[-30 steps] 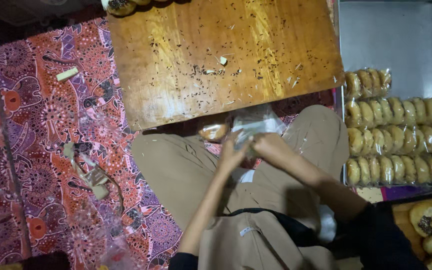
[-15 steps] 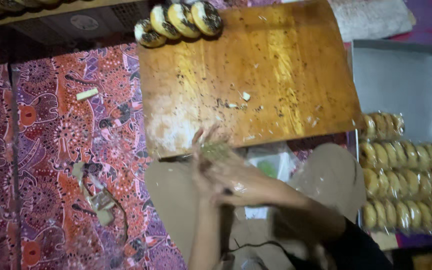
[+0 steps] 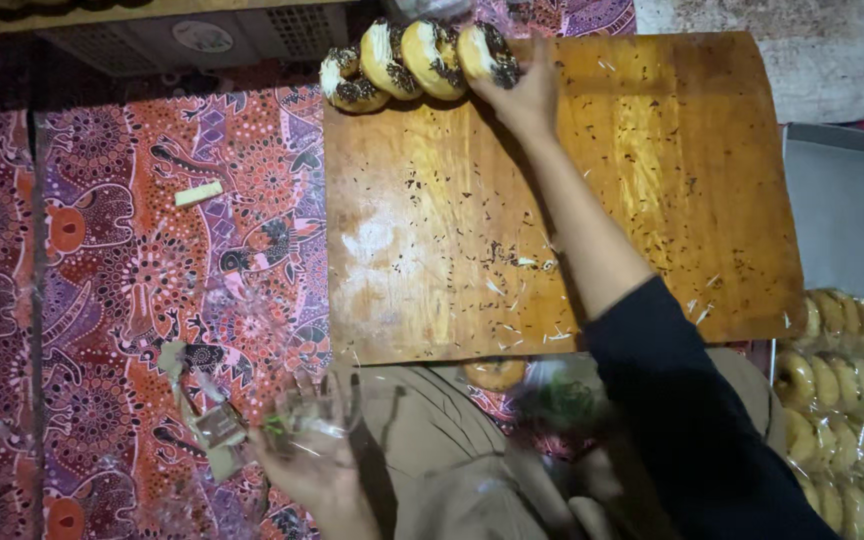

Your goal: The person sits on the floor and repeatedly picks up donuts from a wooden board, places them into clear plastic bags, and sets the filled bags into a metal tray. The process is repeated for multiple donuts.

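My right hand reaches across the wooden board to its far edge and closes on the rightmost doughnut of a row of sprinkle-topped doughnuts standing on edge. My left hand is low at the left, beside my knee, holding a clear plastic bag. A plain doughnut lies under the board's near edge on my lap.
Chocolate sprinkles litter the board. A patterned red cloth covers the floor on the left, with a small pale stick and scraps of plastic wrap. Bagged doughnuts lie in rows at the right, by a grey tray.
My right hand has left my lap and stretched to the far edge of the board onto a doughnut. My left hand has swung down and left with the plastic bag. The view has shifted.
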